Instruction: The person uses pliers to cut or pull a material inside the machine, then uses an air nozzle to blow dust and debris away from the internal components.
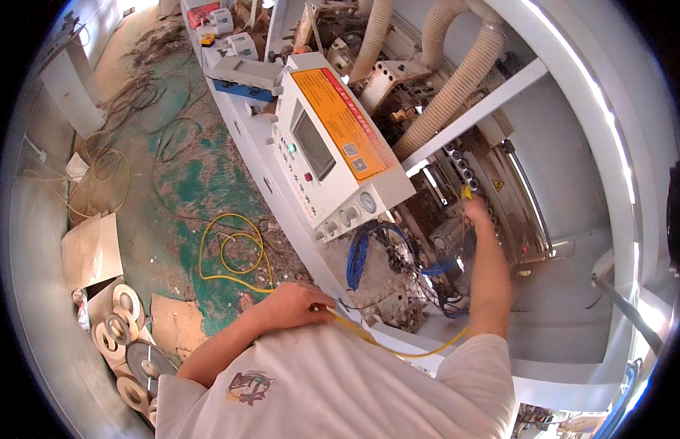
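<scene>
A pale shirt (333, 388) fills the lower edge. Above it, the left hand (295, 305) curls around a yellow hose (420, 355), which also lies looped on the worn green, debris-strewn floor (208, 175). The right hand (474, 209) grips a yellow tool (466, 192) inside the white machine frame (281, 197), beside dusty machinery. A control box (336, 146) stands on the frame, with ribbed ducts (457, 91) behind and blue tubing (358, 260) below. Along the left wall (33, 293) lie cardboard (175, 322) and rolls (139, 362).

Dusty green floor (175, 256), pale grey wall (34, 285)
</scene>
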